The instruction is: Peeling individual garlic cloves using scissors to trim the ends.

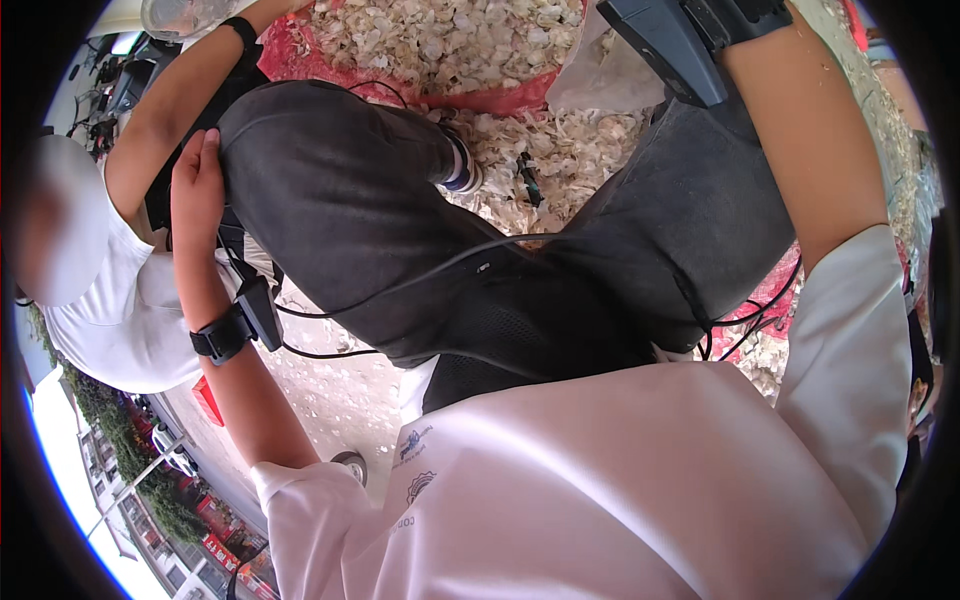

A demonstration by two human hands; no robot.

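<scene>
My left hand rests against the outer side of my left knee, with the thumb and one finger visible and the other fingers tucked from sight. No object shows in it. A black strap with a boxy device sits on that wrist, trailing black cables. My right hand is beyond the top edge; only the forearm shows, wearing a dark grey wrist device. Before me lies a heap of what look like garlic cloves on red woven sacking. A translucent plastic bag is beside it, near the right wrist device.
Papery pale skins litter the ground between my legs, around a small dark green-and-black object. At left, a co-worker's arm reaches toward the heap. A clear plastic container stands at upper left. A cable crosses my lap.
</scene>
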